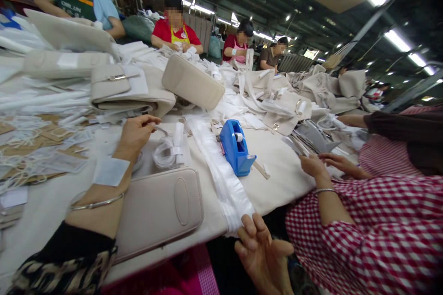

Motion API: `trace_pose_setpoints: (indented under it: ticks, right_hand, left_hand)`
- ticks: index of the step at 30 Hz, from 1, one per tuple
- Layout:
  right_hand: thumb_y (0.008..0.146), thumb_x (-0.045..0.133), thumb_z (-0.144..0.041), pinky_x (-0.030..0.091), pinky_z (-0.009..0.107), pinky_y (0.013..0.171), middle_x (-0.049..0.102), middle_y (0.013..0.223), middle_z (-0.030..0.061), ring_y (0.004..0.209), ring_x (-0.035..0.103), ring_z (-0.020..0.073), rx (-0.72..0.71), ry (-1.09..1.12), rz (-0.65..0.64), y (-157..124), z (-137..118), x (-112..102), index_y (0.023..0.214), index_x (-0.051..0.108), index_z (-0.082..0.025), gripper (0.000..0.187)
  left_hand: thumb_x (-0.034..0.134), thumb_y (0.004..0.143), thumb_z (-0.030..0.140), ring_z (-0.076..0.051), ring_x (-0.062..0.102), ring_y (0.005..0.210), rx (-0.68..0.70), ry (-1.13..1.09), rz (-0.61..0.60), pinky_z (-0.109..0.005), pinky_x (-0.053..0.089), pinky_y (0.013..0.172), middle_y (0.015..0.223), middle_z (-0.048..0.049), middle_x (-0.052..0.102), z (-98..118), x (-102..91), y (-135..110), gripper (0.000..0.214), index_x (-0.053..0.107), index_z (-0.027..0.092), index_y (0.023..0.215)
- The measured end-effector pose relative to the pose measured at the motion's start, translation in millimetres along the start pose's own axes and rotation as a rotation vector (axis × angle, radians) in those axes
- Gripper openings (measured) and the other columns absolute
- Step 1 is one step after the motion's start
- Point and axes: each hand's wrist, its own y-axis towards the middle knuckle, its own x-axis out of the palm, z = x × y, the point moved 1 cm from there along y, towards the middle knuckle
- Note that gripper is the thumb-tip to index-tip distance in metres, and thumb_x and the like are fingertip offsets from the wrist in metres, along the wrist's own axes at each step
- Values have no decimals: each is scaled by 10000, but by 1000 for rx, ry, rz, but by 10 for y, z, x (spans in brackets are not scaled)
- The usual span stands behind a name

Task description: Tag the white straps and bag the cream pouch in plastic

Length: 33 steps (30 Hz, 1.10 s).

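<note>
My left hand [136,136] is above the table with thumb and fingers pinched together; what they hold, if anything, I cannot make out. A white patch lies on its wrist, above a metal bangle. Below that forearm lies a beige handbag [159,207] with an oval stitched mark. Just beyond it, a clear coiled strap [164,153] is bundled with a white wrap. My right hand [265,253] hovers at the table's front edge, palm up, fingers loosely curled and apart, with nothing in it. Nearest to it are flat clear plastic bags [228,189].
A blue tape dispenser [238,147] stands mid-table. Tags with cords [44,147] are heaped at left. Beige bags [194,82] and wrapping pile up behind. At right, a co-worker's hands [316,166] handle grey pieces; several other people work across the table.
</note>
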Motion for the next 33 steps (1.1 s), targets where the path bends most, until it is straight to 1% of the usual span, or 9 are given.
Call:
trace_pose_setpoints:
  ticks: [6,11,16,19,23,26,28,30,33]
  right_hand:
    - [670,870,-419,399,281,662,364,612,-65,569,308,100,-90,-138,148,-88,-7,78,625,583,-223,350]
    - [688,869,-349,393,289,697,394,617,-58,594,339,105,-157,-257,234,-278,-2,-87,617,606,-229,298]
    - [725,830,-426,412,304,744,443,656,-39,648,411,114,-171,-433,296,-491,-49,-325,621,645,-222,294]
    - [778,754,-509,419,312,766,476,705,-20,709,457,134,-134,-644,348,-632,-100,-628,673,662,-215,326]
    - [851,528,-650,437,373,823,584,774,35,802,540,206,37,-1109,566,-852,-123,-1245,757,692,-212,477]
    - [689,711,-532,355,487,984,642,811,86,958,573,308,129,-1265,781,-1099,-41,-1735,607,654,-201,345]
    - [505,808,-348,204,590,1072,674,955,121,1153,508,414,171,-1323,960,-1311,64,-2008,606,650,-210,233]
    - [382,791,-195,85,671,1073,681,1048,133,1259,423,496,219,-1339,1105,-1523,179,-2211,646,670,-227,293]
    - [385,769,-190,117,674,1079,708,919,100,1260,450,500,239,-1294,1191,-1735,281,-2386,548,636,-266,223]
  left_hand:
    - [581,703,269,-118,599,694,-30,-10,10,-237,495,706,929,-64,735,36,2,-15,341,757,131,960]
    - [571,679,236,-103,587,665,-29,-9,17,-209,468,651,885,-59,731,41,18,-16,368,758,114,971]
    - [574,673,241,-95,577,671,-4,5,10,-206,493,682,860,-47,723,97,16,-52,382,756,105,980]
    - [568,675,245,-81,562,649,9,30,10,-189,479,659,846,-45,715,134,17,-76,403,754,92,999]
    - [584,657,232,-73,565,638,21,3,21,-164,452,622,840,-51,713,146,38,-91,418,754,77,1007]
    - [580,640,208,-73,571,623,35,12,36,-157,445,604,812,-39,711,142,48,-95,415,761,93,996]
    - [578,640,211,-82,581,622,44,33,41,-155,433,579,793,-31,709,134,47,-93,413,766,111,994]
    - [592,645,232,-93,588,626,46,50,35,-159,426,561,797,-30,713,127,47,-89,419,765,125,1011]
    - [614,629,248,-102,588,626,46,48,38,-174,438,565,821,-36,724,128,51,-87,437,763,125,1022]
